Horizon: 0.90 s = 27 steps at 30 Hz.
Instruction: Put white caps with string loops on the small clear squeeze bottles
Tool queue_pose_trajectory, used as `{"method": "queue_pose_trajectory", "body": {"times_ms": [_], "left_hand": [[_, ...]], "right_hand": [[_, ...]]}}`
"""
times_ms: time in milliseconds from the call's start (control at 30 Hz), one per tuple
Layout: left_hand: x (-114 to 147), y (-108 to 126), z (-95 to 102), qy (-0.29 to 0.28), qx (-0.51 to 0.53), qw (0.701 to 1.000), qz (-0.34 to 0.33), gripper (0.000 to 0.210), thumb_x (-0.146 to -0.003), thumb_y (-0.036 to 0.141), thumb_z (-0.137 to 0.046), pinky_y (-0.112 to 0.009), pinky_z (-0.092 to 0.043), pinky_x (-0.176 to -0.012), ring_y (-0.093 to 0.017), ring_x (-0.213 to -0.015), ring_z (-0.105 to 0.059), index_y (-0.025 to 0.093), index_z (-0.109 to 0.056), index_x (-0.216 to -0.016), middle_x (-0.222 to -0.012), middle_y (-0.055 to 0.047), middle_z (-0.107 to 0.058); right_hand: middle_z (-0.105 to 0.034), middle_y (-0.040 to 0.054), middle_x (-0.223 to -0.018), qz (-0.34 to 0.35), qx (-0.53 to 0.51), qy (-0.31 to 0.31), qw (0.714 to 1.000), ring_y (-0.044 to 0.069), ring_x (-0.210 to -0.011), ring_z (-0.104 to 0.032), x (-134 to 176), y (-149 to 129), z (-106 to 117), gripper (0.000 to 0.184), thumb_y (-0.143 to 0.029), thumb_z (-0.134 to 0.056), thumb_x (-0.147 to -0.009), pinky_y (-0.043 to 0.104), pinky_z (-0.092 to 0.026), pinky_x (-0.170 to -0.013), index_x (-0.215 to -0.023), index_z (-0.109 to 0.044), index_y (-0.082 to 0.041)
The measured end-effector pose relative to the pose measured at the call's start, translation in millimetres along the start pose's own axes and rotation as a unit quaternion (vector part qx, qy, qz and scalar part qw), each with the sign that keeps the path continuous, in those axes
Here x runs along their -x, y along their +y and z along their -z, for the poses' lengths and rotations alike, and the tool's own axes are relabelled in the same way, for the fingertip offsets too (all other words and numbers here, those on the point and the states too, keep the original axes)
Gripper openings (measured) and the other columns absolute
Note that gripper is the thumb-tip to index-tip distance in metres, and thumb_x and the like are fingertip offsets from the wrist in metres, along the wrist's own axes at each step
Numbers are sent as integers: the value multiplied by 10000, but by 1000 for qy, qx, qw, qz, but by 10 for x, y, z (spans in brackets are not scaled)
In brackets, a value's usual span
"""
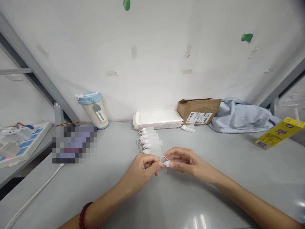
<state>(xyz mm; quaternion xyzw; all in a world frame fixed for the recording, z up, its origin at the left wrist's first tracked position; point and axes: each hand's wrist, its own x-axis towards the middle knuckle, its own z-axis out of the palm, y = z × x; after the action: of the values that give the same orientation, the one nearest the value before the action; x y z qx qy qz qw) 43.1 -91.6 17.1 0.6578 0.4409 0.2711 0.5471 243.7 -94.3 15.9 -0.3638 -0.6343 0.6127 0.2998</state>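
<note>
In the head view, my right hand [190, 163] pinches a small clear plastic vial with a white cap [167, 163] between thumb and fingers. A thin pale loop of cord [163, 157] rises from the cap, and my left hand [143, 170] pinches it at its left side. Most of the vial's body is hidden by my right fingers. Just beyond my hands lies a row of similar white-capped vials [152, 139], their cord loops pointing left. Part of another clear piece shows beneath my hands.
Against the wall stand a stack of flat white packs [158, 119], an open cardboard box [199, 112] and a crumpled pale-blue cloth [240, 116]. One vial [188, 128] lies by the box. A yellow drink carton [278, 133] is right; a tumbler [94, 111], blurred phone [73, 144] and power strip [26, 143] are left.
</note>
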Motion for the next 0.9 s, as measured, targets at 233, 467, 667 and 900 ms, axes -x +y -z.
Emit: {"method": "queue_pose_trajectory", "body": {"times_ms": [233, 467, 667, 900], "left_hand": [[2, 7, -3, -7, 18, 1000, -2, 240, -778, 241, -487, -200, -207, -431, -46, -432, -271, 135, -639, -626, -525, 36, -478], [-12, -12, -7, -15, 33, 999, 17, 251, -760, 247, -472, -212, -190, -416, -48, -407, -269, 138, -565, -553, -504, 38, -462], [-9, 29, 46, -13, 17, 1000, 15, 302, -792, 280, -463, -215, -237, -443, -67, -405, -297, 156, -519, -522, -395, 63, -351], [-28, 123, 149, 25, 1, 1000, 10, 271, -793, 292, -487, -207, -283, -461, -57, -433, -330, 141, -568, -583, -512, 39, -471]], "right_hand": [[-599, 28, -876, 3, -8, -9, 1000, 64, -601, -394, 3, -34, -21, 176, -298, -554, -848, 211, -280, -532, -972, -538, -174], [-596, 25, -873, 2, -6, -12, 1000, 73, -611, -406, -4, -28, -41, 226, -342, -562, -839, 216, -286, -548, -990, -498, -186], [-593, 17, -852, 3, -3, -6, 1000, 84, -611, -408, -2, -18, -26, 284, -388, -548, -843, 228, -297, -565, -1042, -442, -216], [-606, 12, -827, 0, 8, 2, 1000, 86, -606, -391, 9, -65, -12, 283, -406, -539, -848, 233, -294, -572, -1044, -435, -229]]}}
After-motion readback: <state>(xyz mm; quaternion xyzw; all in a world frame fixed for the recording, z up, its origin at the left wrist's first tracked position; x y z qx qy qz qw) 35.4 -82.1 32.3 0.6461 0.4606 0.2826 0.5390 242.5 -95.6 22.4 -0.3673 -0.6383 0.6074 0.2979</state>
